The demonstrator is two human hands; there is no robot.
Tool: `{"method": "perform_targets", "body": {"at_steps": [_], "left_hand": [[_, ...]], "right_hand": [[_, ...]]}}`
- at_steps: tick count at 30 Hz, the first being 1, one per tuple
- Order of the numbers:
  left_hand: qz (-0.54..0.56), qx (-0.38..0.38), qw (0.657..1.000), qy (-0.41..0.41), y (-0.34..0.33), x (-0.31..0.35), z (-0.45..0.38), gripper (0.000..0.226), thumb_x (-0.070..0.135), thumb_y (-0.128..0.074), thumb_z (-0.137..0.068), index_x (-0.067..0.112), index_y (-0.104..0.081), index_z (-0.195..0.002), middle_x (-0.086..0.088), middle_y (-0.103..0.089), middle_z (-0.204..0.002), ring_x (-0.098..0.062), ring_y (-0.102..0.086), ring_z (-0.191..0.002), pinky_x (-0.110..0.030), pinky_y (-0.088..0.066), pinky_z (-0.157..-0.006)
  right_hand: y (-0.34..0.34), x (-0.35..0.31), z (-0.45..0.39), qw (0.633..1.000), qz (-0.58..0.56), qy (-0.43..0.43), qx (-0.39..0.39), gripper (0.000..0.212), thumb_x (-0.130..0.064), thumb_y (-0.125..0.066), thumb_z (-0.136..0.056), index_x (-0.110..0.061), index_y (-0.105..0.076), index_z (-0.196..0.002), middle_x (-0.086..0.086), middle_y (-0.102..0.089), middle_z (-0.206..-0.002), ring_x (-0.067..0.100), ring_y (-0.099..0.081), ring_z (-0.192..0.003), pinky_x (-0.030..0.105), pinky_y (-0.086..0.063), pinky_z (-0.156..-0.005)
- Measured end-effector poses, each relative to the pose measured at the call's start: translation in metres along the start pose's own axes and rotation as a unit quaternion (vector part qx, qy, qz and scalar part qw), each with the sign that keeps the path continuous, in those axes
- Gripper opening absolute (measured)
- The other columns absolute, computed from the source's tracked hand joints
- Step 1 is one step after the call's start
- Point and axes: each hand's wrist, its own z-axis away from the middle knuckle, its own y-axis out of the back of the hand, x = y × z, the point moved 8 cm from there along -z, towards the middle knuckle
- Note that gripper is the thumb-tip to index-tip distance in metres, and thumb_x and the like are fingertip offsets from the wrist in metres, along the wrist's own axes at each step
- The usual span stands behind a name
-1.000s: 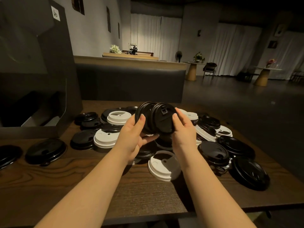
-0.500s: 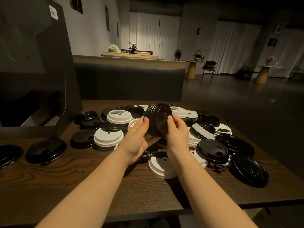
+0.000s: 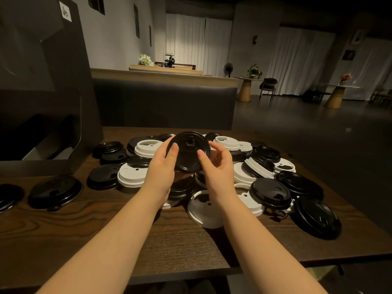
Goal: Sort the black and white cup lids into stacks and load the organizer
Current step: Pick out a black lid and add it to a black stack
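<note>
Above the middle of the pile I hold a small stack of black lids (image 3: 189, 152), its top face turned toward me. My left hand (image 3: 162, 166) grips its left rim, thumb on the face. My right hand (image 3: 216, 166) curls round its right rim, thumb on the face. Beneath lies a mixed heap of black lids (image 3: 270, 193) and white lids (image 3: 131, 175) on the wooden table (image 3: 84, 230). The dark organizer box (image 3: 42, 88) stands at the far left, its lower opening facing right.
Two large black lids (image 3: 55, 192) lie apart at the left near the organizer. Another big black lid (image 3: 316, 217) sits close to the table's right edge. A dark bench back (image 3: 165, 105) runs behind the table. The table's front edge lies close to me.
The black lids were held edge-on and apart, then pressed together. Now the stack has been turned so its face points at me and has sunk a little toward the pile.
</note>
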Motion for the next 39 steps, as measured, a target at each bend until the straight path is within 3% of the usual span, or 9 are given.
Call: {"method": "perform_targets", "body": {"at_steps": [8,10,13,17,22,24,29,32,39], "left_hand": [[-0.042,-0.023,0.998,-0.034,0.000,0.006,0.003,0.047,0.041,-0.064,-0.085,0.034,-0.051,-0.129,0.004,-0.060,-0.129,-0.016,-0.055,-0.122,-0.045,-0.048,-0.100],[-0.061,-0.032,0.997,-0.032,0.000,0.005,0.003,0.041,0.029,-0.068,-0.085,0.032,-0.055,-0.124,0.001,-0.063,-0.124,-0.016,-0.058,-0.119,-0.045,-0.047,-0.102],[-0.051,-0.032,0.998,-0.011,0.004,0.000,0.002,0.026,0.021,-0.064,-0.089,0.030,-0.063,-0.113,-0.001,-0.068,-0.116,-0.020,-0.062,-0.114,-0.050,-0.047,-0.100],[-0.030,-0.032,0.999,-0.005,0.005,0.002,0.004,0.024,0.012,-0.062,-0.091,0.026,-0.064,-0.110,-0.003,-0.070,-0.112,-0.021,-0.064,-0.110,-0.050,-0.048,-0.099],[-0.008,-0.007,1.000,-0.010,0.010,0.006,0.005,0.034,0.030,-0.069,-0.085,0.022,-0.063,-0.117,-0.001,-0.071,-0.110,-0.019,-0.065,-0.108,-0.043,-0.051,-0.096],[-0.026,0.011,0.999,-0.023,0.013,0.009,0.005,0.019,0.023,-0.064,-0.090,0.023,-0.065,-0.109,0.000,-0.073,-0.103,-0.016,-0.068,-0.103,-0.040,-0.053,-0.093],[-0.026,0.044,0.999,-0.006,0.020,0.007,0.003,0.020,0.020,-0.058,-0.094,0.016,-0.063,-0.112,-0.001,-0.073,-0.104,-0.018,-0.067,-0.105,-0.043,-0.051,-0.097],[0.021,0.027,0.999,0.015,0.018,0.004,0.005,0.016,0.017,-0.059,-0.092,0.015,-0.063,-0.107,-0.006,-0.072,-0.103,-0.022,-0.067,-0.104,-0.046,-0.050,-0.097],[0.014,0.031,0.999,0.017,0.019,0.003,0.007,0.017,0.019,-0.062,-0.091,0.020,-0.064,-0.108,-0.004,-0.071,-0.106,-0.021,-0.065,-0.107,-0.043,-0.052,-0.094]], "right_hand": [[0.002,0.001,-0.005,0.999,-0.028,-0.029,-0.027,0.028,-0.006,-0.060,-0.090,-0.009,-0.061,-0.118,0.009,-0.068,-0.110,0.020,-0.064,-0.106,0.032,-0.053,-0.092],[0.005,0.003,-0.006,0.999,-0.026,-0.036,-0.012,0.034,-0.008,-0.062,-0.089,-0.006,-0.059,-0.123,0.012,-0.067,-0.112,0.024,-0.064,-0.107,0.036,-0.052,-0.093],[0.005,0.006,-0.006,0.996,-0.058,-0.059,-0.033,0.038,-0.009,-0.064,-0.088,-0.008,-0.057,-0.124,0.008,-0.068,-0.107,0.023,-0.065,-0.104,0.035,-0.054,-0.090],[0.000,0.006,-0.004,0.987,-0.104,-0.089,-0.082,0.031,-0.007,-0.062,-0.088,-0.016,-0.055,-0.117,-0.006,-0.073,-0.092,0.010,-0.069,-0.095,0.022,-0.054,-0.079],[-0.001,0.003,-0.001,0.994,-0.043,-0.061,-0.078,0.022,-0.008,-0.061,-0.089,-0.013,-0.063,-0.111,0.008,-0.071,-0.102,0.020,-0.067,-0.101,0.033,-0.053,-0.089],[-0.005,0.004,0.000,0.990,-0.076,-0.083,-0.088,0.022,-0.008,-0.060,-0.090,-0.012,-0.063,-0.111,0.007,-0.071,-0.101,0.021,-0.067,-0.102,0.034,-0.053,-0.089],[-0.017,0.009,0.006,0.978,-0.108,-0.122,-0.133,0.036,-0.009,-0.059,-0.090,-0.018,-0.053,-0.125,0.009,-0.064,-0.119,0.019,-0.064,-0.109,0.032,-0.056,-0.085],[-0.015,0.004,0.007,0.989,-0.033,-0.072,-0.126,0.033,-0.006,-0.056,-0.092,-0.011,-0.056,-0.125,0.007,-0.068,-0.110,0.015,-0.066,-0.103,0.032,-0.056,-0.088],[-0.017,0.001,0.011,0.990,-0.021,-0.047,-0.132,0.036,-0.009,-0.058,-0.091,-0.019,-0.055,-0.126,0.003,-0.068,-0.113,0.012,-0.064,-0.106,0.025,-0.055,-0.084]]}}
